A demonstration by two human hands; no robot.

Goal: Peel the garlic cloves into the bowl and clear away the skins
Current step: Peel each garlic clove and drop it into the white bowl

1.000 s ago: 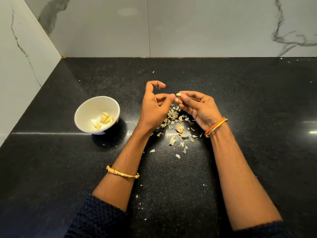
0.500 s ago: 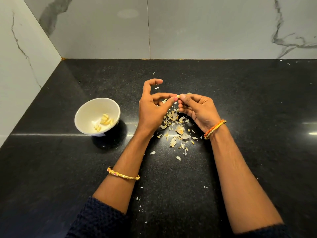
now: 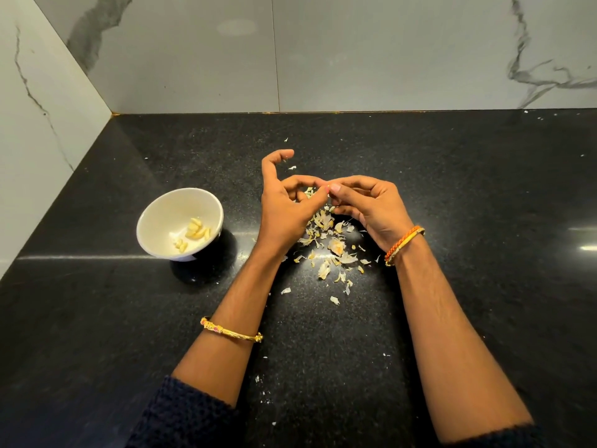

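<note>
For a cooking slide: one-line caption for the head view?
Both hands, left hand and right hand, pinch a garlic clove above scattered skins, beside a white bowl of peeled cloves.

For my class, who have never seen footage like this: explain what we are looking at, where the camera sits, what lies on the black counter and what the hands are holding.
There is no machine here: a person works with two bare hands. The one picture comes from a camera worn on the head, looking forward and down. On the black speckled stone counter stands a small white round bowl holding pale peeled garlic cloves. Right of it lies a scattered heap of papery garlic skins. Above that heap the left hand and the right hand meet at their fingertips, pinching something small between them, probably a clove being peeled; it is almost entirely hidden by the fingers. A gold bangle circles the left forearm, and an orange braided band the right wrist.
</note>
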